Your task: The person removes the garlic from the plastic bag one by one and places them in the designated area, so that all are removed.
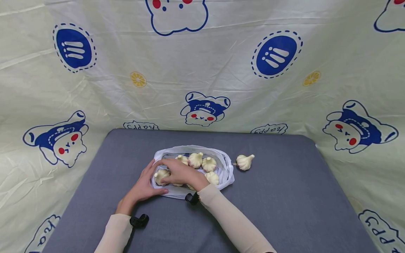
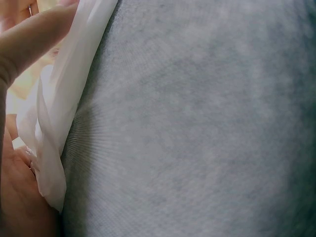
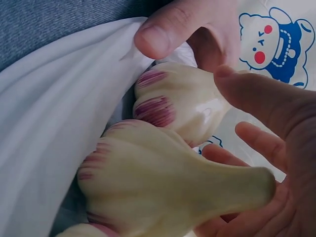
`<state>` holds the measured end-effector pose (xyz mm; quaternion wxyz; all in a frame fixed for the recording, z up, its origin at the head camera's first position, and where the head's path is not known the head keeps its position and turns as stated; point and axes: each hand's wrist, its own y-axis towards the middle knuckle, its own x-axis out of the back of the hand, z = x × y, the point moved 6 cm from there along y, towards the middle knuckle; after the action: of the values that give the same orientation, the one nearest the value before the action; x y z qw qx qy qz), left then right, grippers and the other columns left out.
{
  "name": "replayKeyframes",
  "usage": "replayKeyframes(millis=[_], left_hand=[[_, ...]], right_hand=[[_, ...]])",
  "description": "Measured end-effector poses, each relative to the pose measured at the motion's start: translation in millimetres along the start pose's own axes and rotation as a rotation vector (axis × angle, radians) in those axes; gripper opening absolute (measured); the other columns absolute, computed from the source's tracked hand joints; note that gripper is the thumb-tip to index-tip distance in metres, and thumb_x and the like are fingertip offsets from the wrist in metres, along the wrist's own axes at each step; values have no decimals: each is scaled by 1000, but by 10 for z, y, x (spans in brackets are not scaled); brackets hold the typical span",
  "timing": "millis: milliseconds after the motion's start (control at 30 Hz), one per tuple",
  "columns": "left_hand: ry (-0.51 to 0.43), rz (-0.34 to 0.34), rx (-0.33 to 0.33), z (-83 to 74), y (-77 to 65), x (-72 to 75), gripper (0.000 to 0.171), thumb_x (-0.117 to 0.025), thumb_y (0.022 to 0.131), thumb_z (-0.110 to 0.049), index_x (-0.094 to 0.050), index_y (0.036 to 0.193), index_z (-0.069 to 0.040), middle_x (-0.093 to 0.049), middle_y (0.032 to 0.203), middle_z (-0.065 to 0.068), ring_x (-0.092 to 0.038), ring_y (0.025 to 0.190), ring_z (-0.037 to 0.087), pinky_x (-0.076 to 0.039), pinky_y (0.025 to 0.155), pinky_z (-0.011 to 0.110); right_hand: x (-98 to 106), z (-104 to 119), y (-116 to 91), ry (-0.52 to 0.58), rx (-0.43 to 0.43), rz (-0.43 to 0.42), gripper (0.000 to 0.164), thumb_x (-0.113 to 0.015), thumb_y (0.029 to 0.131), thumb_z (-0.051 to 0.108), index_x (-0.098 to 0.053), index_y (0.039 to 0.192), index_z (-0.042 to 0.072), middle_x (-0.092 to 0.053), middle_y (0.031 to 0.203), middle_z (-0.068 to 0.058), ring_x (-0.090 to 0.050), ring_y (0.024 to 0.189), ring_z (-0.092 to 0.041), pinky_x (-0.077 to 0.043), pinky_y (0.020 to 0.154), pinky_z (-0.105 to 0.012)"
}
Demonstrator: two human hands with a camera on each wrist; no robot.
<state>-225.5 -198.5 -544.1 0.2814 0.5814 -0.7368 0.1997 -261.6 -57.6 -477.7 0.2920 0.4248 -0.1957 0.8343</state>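
A white plastic bag [image 1: 227, 165] lies with its mouth spread wide and its rim gathered in folds. Several garlic bulbs [image 1: 195, 160] with purple-streaked bases sit inside it. My left hand [image 1: 146, 183] holds the bag's left end, thumb over the front rim and fingers round the far side. Reaching across into the bag, my right hand [image 1: 181, 172] pinches the leftmost garlic bulb [image 3: 180, 101] between thumb and fingers. A second bulb [image 3: 148, 182] lies close beside it, its long stem pointing toward the right palm. The right forearm overlaps part of the bag's front rim.
One loose garlic bulb [image 1: 244, 162] lies on the grey cloth-covered table [image 1: 284, 196], just right of the bag. Behind the table hangs a pale printed curtain [image 1: 234, 70]. Black wrist straps [image 1: 139, 221] sit on both arms.
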Motion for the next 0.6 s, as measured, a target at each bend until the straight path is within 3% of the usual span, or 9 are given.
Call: replayKeyframes(millis=[100,267,600], left_hand=[[8,-7,-14,-3,-7,8,113,-90,73,-43,-29,163,-12,-12,172,20,-14,155,50,-24,117,75],[23,-15,-35,-14,0,7,117,-92,72,-41,-27,162,-5,-14,171,21,-16,154,51,-24,117,73],[25,-13,-28,-13,5,15,119,-92,71,-41,-26,163,-4,-13,171,20,-15,154,50,-24,118,73]], right_hand=[[-21,-8,36,-6,3,10,55,-76,94,25,-56,145,14,-59,147,-6,-54,136,-18,-45,113,-32],[-25,-6,72,-4,24,10,46,-78,91,16,-63,135,10,-68,131,-4,-62,114,-12,-50,101,-27],[-41,4,102,-26,45,16,38,-80,88,11,-69,125,8,-71,119,-2,-55,94,-9,-46,85,-21]])
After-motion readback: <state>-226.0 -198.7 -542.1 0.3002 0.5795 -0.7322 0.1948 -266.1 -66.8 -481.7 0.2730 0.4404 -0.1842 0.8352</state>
